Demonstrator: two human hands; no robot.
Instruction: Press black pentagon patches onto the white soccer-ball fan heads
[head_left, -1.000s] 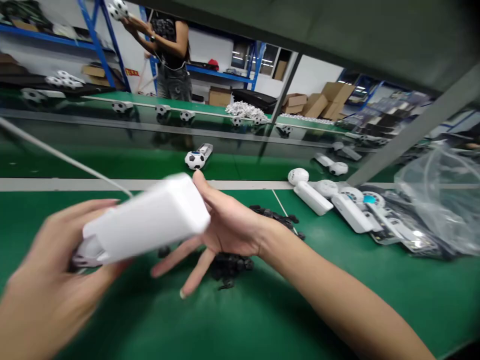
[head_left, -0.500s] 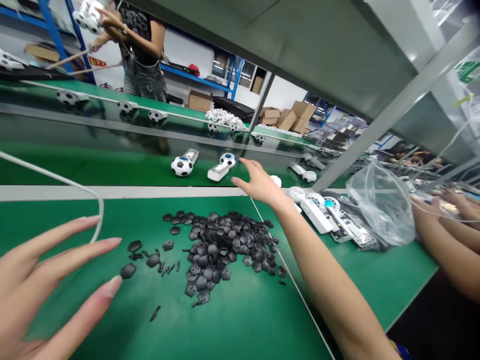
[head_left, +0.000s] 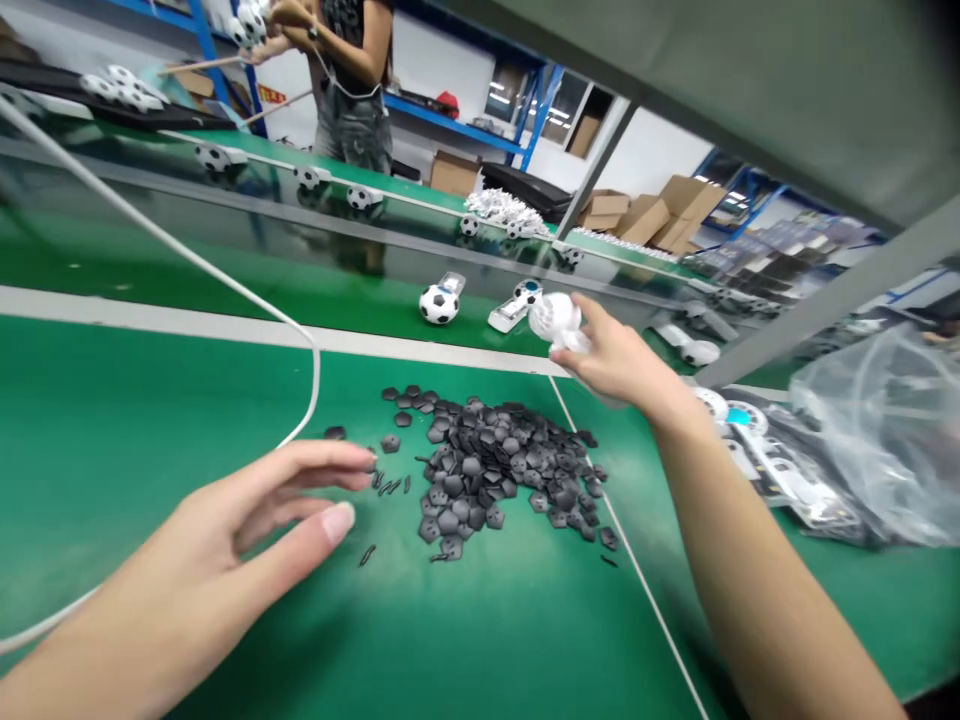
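My left hand (head_left: 277, 495) hovers over the green mat with its fingers half curled, holding nothing. Its fingertips are just left of a heap of black pentagonal patches (head_left: 495, 470), and several thin black strips (head_left: 386, 487) lie between them. My right hand (head_left: 619, 362) is raised above the heap's far end and grips a white round shell (head_left: 555, 322), slightly blurred, that hides part of my palm. Beyond the mat's pale rail, a black-and-white soccer ball (head_left: 439, 304) and a white handle with a small ball head (head_left: 516, 305) stand on the belt.
A white cable (head_left: 255, 270) crosses the mat's left side. A clear plastic bag (head_left: 877, 440) lies on white devices at right. Beyond the belt, a person (head_left: 352, 90) handles ball-shaped items near shelves and cardboard boxes (head_left: 675, 205).
My left hand has let go of the white rectangular body, which now lies on the belt. My right hand has moved from above the heap to the far side and now grips a white round shell.
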